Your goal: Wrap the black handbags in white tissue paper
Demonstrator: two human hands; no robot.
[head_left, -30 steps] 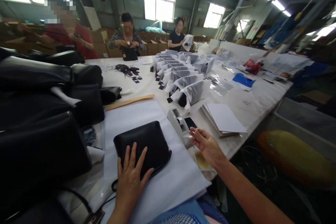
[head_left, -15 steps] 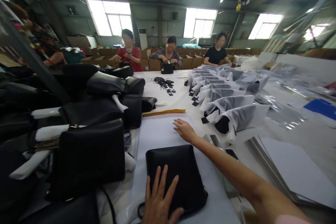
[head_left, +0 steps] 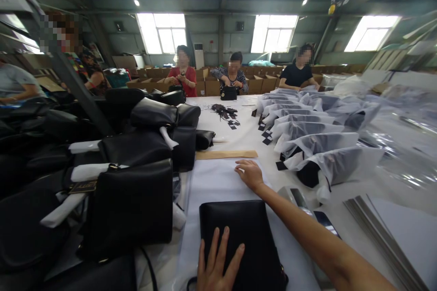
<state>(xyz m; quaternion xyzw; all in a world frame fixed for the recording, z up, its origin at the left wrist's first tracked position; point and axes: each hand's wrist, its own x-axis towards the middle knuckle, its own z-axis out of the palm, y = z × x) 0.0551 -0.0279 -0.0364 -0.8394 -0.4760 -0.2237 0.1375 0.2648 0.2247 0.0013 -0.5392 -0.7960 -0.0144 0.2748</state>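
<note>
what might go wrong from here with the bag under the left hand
The left hand lies on the smooth black bag, so pressure might mark it or slide it on the white sheet. The right forearm passes near the tape dispenser and might knock it. The uneven heap of bags might slip sideways.

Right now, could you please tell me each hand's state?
Left hand: open on the black handbag.
Right hand: loosely curled over the white sheet; cannot tell if holding anything.
</note>
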